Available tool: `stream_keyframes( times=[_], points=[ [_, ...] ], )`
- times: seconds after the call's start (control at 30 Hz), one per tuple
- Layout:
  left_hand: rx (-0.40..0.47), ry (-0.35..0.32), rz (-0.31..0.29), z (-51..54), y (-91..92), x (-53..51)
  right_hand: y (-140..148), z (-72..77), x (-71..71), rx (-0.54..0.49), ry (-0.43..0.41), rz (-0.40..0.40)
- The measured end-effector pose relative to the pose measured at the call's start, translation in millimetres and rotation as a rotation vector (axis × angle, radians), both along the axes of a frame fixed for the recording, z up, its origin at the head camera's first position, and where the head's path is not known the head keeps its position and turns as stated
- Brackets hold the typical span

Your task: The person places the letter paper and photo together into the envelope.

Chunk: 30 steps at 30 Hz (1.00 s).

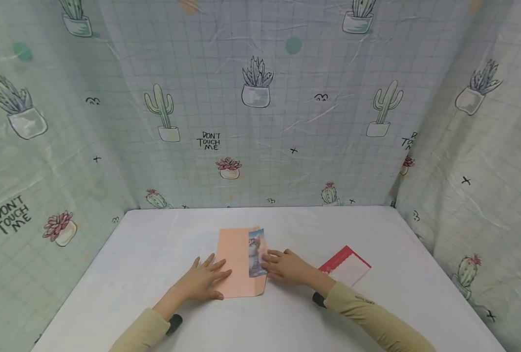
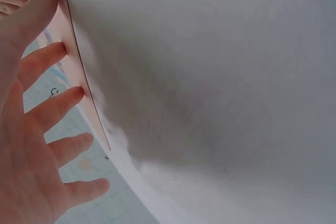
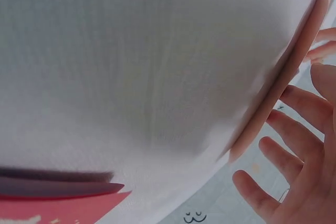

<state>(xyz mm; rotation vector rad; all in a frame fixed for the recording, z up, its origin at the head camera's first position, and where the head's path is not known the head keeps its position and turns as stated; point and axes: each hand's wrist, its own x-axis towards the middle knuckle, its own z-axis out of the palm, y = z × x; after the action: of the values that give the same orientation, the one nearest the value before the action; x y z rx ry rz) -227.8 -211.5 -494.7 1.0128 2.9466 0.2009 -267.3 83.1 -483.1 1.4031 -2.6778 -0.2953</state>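
Observation:
A flat peach-coloured paper piece (image 1: 235, 266), which looks like an envelope, lies on the white table. On its right side is an upright picture card of a cat (image 1: 254, 249). My left hand (image 1: 200, 280) has its fingers spread, with fingertips resting on the paper's left edge; the left wrist view shows these fingers (image 2: 58, 106) nearly straight. From the right, my right hand (image 1: 289, 267) touches the card's right edge with extended fingers. In the right wrist view, the paper's near edge (image 3: 286, 80) is raised off the table beside the fingers (image 3: 296, 132).
A red-and-white card or envelope (image 1: 353, 268) lies on the table (image 1: 401, 298) to the right, partly behind my right forearm. Printed cactus cloth (image 1: 256, 161) hangs at the back and both sides. Dark objects (image 1: 174, 323) show at both wrists.

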Motion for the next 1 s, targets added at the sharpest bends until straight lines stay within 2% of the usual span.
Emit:
stream_keyframes(
  times=[0.2,0.5,0.73,0.87,1.0],
  points=[
    [0.011,0.034,0.000,-1.6,-0.5,1.0,1.8,-4.7,-0.4,0.027,0.039,0.028],
    [-0.038,0.028,-0.029,0.6,-7.5,-0.9,3.6,-10.0,-0.4,0.070,-0.010,-0.002],
    [-0.012,0.039,-0.040,-3.2,-9.0,0.8,2.5,-11.7,-0.5,0.058,-0.032,-0.007],
    [-0.011,0.054,-0.034,-5.8,-8.5,2.1,2.3,-13.3,-2.9,0.047,-0.034,-0.007],
    [-0.025,0.054,0.003,-7.3,-8.3,1.6,1.6,-11.9,-5.6,0.033,-0.048,-0.015]
  ],
)
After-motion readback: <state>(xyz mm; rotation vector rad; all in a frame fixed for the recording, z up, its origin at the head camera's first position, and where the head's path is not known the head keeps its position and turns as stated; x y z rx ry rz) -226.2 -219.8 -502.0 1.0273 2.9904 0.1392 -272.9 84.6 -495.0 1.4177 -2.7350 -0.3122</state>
